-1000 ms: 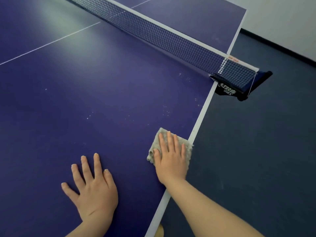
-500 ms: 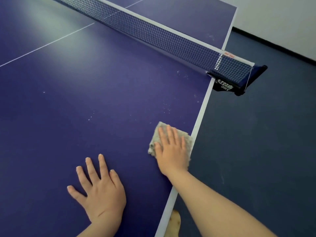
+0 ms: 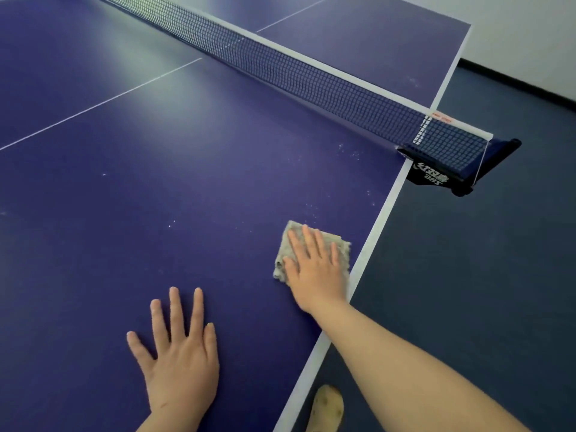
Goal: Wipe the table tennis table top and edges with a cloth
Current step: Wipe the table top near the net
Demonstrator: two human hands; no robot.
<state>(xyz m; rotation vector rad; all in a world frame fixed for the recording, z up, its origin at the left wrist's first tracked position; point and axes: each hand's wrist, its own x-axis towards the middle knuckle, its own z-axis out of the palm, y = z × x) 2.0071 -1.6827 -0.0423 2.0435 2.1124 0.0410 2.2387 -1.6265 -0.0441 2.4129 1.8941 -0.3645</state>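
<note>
Deep blue counter with white lines and white edge stripe, pale specks scattered on it, grey-beige cloth, dark blue mesh net with white top band, dark grey-blue floor, white wall

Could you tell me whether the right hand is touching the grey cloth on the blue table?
Touching. The head view shows the right hand lying flat with straight fingers on the grey cloth, covering most of it.
</note>
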